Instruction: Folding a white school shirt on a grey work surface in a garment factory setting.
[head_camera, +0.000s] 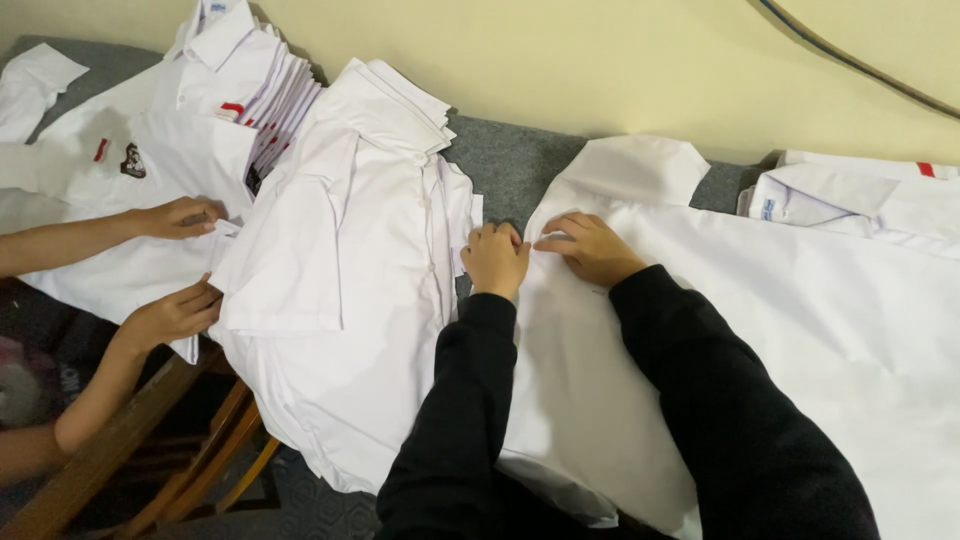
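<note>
the white shirt lies spread flat on the grey padded table, filling its right half, its long axis running from the upper left toward the lower right, a short sleeve pointing up toward the wall. the left hand is curled, fingers bunched and pinching the shirt's left edge; the right hand sits just beside it, fingers narrow, pressing and gripping the same edge. i judge this as the start of a fold or a smoothing of that edge, and the move in hand calls for both hands keeping the cloth taut and even. just left, a heap of white shirts hangs over the table edge. further left another person's two hands work a crested white shirt beside a stack of folded shirts.
</note>
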